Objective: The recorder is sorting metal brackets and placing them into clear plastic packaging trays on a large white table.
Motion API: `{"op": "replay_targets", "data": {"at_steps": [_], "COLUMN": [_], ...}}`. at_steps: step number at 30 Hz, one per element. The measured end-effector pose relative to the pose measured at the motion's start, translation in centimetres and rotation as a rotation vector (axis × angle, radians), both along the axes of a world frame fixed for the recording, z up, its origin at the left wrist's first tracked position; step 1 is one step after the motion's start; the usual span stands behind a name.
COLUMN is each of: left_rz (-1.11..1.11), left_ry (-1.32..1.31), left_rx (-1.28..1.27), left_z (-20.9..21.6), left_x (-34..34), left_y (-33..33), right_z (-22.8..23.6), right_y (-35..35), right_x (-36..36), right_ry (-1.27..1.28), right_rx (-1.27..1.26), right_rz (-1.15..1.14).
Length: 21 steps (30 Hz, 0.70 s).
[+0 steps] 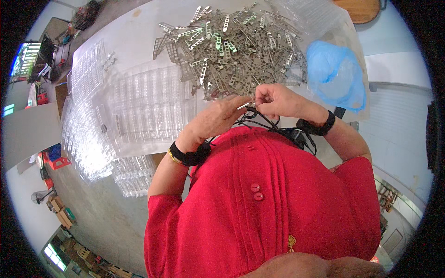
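Both my hands meet at the near edge of a white-covered table, just in front of a large heap of small perforated metal strips (236, 55). My left hand (221, 113) is closed on a thin, shiny metal strip (244, 105) that points toward the other hand. Close beside it, my right hand (277, 99) has its fingers curled in a pinch near the strip's end. What lies between those fingertips is too small to make out. Black cables (264, 123) run just below both hands, and each wrist wears a black band.
Clear plastic trays with rows of slots (148, 102) cover the table's left side, some overhanging its edge. A crumpled blue plastic bag (336, 76) lies at the right. Clear plastic sheeting (306, 18) is behind it. A brown wooden stool seat (359, 10) stands beyond the far right corner.
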<state>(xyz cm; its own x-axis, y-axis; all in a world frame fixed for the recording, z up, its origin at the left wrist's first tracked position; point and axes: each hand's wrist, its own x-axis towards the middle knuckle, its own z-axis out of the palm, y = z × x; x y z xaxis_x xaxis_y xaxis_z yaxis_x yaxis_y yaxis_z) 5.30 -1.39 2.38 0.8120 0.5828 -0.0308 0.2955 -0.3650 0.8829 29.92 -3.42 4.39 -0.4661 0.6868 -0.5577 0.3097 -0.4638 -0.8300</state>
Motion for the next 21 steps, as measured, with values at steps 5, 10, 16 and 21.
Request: {"op": "replay_targets", "data": {"at_steps": [5, 10, 16, 21], "left_rz": [-0.023, -0.001, 0.054, 0.088], "left_ry": [-0.096, -0.086, -0.02, -0.037], "left_rx": [-0.023, 0.061, 0.116, 0.125], "left_z": [0.0, -1.9, -2.2, -2.3], "left_x": [0.6, 0.8, 0.8, 0.8], "left_y": [0.0, -0.3, -0.4, -0.7], "right_z": [-0.3, 0.4, -2.2, 1.2], "right_y": [0.0, 0.1, -1.2, -0.9], "right_x": [0.0, -0.4, 0.2, -0.8], "right_ry": [-0.018, -0.015, -0.048, -0.276], "right_rx": [0.002, -0.016, 0.464, 0.353], "right_rz": [0.043, 0.07, 0.127, 0.245]}}
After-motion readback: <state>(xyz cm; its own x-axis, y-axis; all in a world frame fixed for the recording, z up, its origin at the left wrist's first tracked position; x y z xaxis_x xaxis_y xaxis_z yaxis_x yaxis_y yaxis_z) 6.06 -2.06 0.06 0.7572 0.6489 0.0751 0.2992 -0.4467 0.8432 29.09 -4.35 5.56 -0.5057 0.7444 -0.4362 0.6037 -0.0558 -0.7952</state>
